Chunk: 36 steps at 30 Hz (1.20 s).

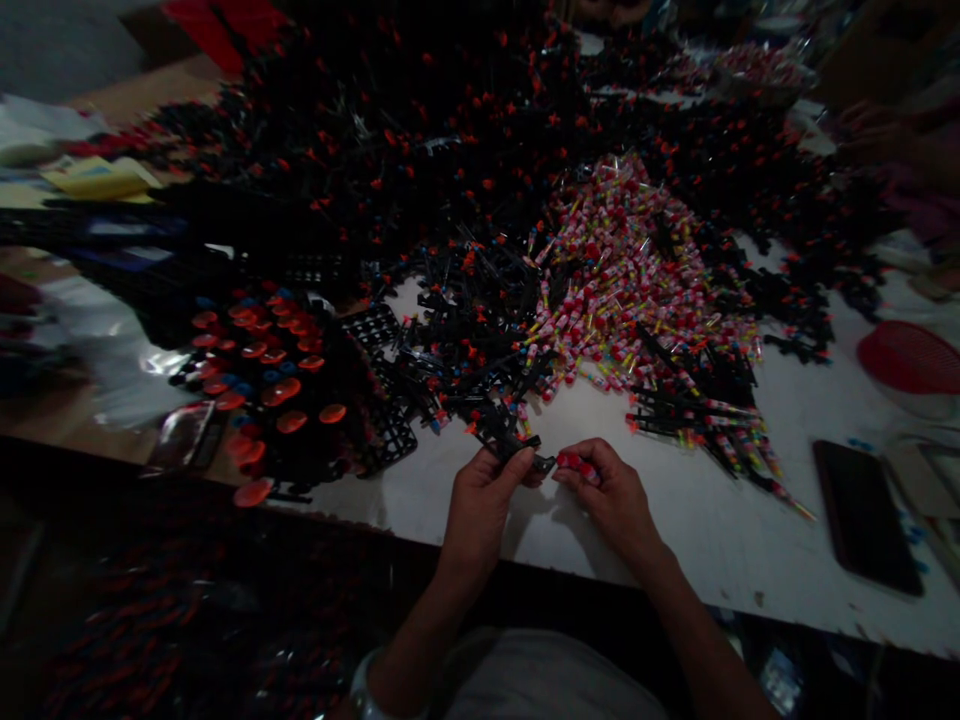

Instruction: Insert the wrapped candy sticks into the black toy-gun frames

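My left hand [480, 500] is closed around a small black plastic part [541, 463] just above the near edge of the white table [675, 540]. My right hand [611, 490] pinches a small red piece [574, 461] and holds it against the end of that black part. Both hands meet at the table's front middle. Directly beyond them lies a big heap of black plastic parts with red tips [465, 330]. To its right spreads a pile of small wrapped candy sticks [637, 280].
Black grid trays with red oval discs [270, 370] sit at the left. A dark phone [866, 515] lies at the right front, with a red mesh item [911, 358] beyond it. Another person's hands [874, 135] rest at the far right. Yellow papers [97, 178] lie far left.
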Motion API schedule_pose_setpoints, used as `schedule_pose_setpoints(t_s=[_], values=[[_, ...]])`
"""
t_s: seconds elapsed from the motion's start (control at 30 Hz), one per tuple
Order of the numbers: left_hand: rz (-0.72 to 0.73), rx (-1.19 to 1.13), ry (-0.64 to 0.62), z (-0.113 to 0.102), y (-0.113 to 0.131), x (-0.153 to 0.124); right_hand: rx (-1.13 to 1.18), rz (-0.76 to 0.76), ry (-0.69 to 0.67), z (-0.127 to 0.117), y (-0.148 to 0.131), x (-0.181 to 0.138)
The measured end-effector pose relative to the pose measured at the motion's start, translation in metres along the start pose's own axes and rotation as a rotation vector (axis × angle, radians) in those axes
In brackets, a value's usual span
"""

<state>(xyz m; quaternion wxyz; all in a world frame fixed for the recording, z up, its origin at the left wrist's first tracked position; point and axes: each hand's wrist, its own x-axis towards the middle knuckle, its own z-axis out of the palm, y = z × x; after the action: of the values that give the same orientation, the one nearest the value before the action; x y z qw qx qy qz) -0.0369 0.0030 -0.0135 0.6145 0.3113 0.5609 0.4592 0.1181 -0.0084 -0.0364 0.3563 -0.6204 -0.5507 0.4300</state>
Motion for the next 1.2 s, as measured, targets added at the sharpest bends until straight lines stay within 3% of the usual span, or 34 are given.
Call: schedule_pose_setpoints(t_s=[0.37, 0.73, 0.93, 1.07, 1.2], values=[[0.001, 0.024, -0.004, 0.002, -0.002, 0.0, -0.011, 0.006, 0.02, 0.0, 0.003, -0.001], [0.065, 0.138, 0.109, 0.005, -0.007, -0.002, -0.225, -0.378, 0.145, 0.016, 0.018, -0.011], [0.08, 0.155, 0.155, 0.009, -0.011, -0.003, -0.18, -0.174, 0.168, 0.017, 0.014, -0.011], [0.04, 0.117, 0.121, 0.008, -0.012, -0.001, -0.17, -0.158, 0.114, 0.011, 0.013, -0.008], [-0.029, 0.02, 0.0, 0.004, -0.013, 0.003, -0.193, -0.203, 0.092, 0.007, 0.016, -0.007]])
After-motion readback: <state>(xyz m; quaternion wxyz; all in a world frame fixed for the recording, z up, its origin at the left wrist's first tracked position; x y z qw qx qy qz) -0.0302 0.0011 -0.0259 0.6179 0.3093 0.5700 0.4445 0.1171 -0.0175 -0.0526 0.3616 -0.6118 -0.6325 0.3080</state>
